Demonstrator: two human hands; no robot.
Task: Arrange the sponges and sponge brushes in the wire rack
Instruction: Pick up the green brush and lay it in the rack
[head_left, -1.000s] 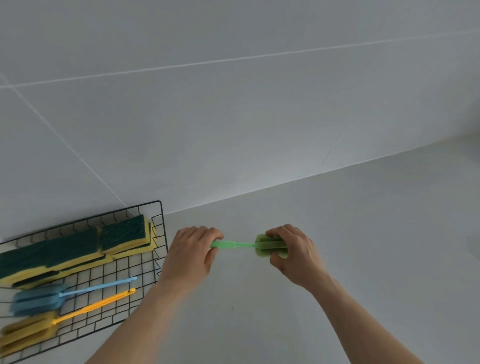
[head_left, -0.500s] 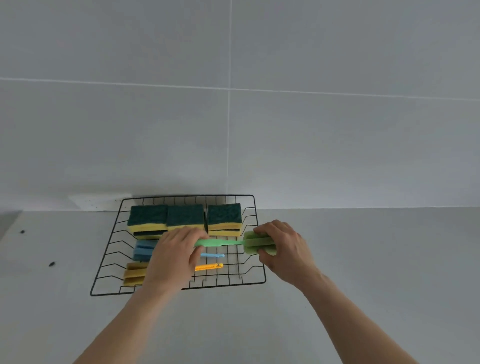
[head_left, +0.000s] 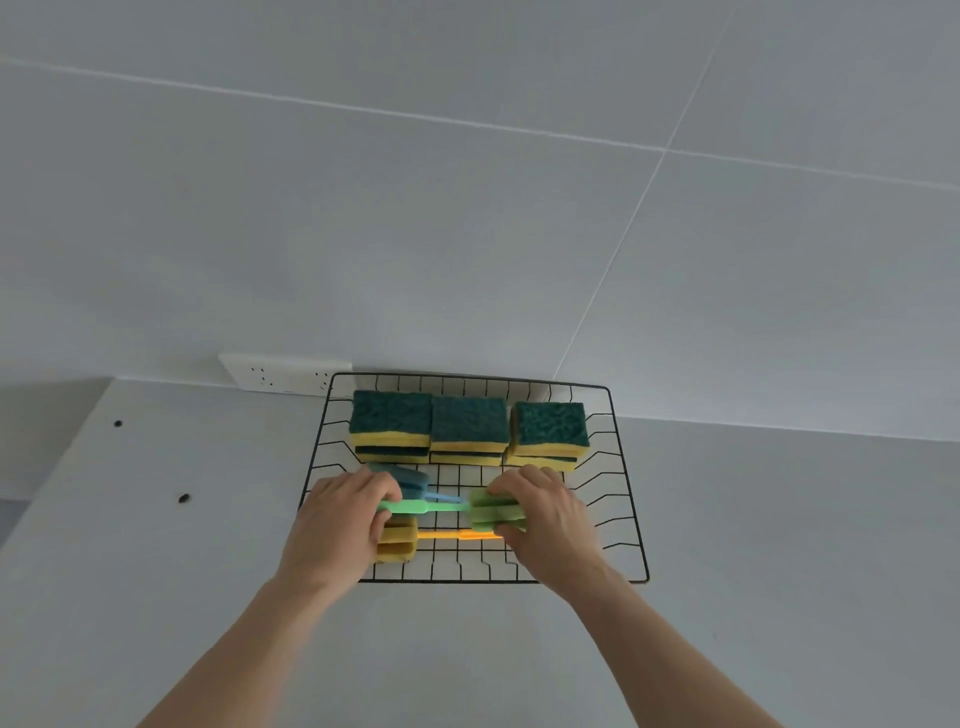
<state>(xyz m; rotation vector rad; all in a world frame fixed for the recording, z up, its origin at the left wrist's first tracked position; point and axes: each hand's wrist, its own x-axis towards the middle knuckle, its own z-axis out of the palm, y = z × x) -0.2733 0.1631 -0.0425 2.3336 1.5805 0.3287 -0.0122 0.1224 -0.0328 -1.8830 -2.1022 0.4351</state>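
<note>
A black wire rack (head_left: 626, 499) sits on the counter against the wall. Along its back row stand three stacks of green-and-yellow sponges (head_left: 469, 428). I hold a green sponge brush (head_left: 493, 512) level over the rack's middle: my left hand (head_left: 337, 519) grips its handle end and my right hand (head_left: 550, 525) grips its sponge head. Under it lie a blue sponge brush (head_left: 413, 480), partly hidden by my left hand, and a yellow sponge brush (head_left: 397, 540) with an orange handle.
A white wall socket strip (head_left: 283, 371) sits behind the rack's left corner. Two small dark marks (head_left: 183, 499) dot the counter to the left. The tiled wall rises right behind the rack.
Both hands have carried the green sponge brush from the bare counter on the right to above the rack. The view has swung left with them.
</note>
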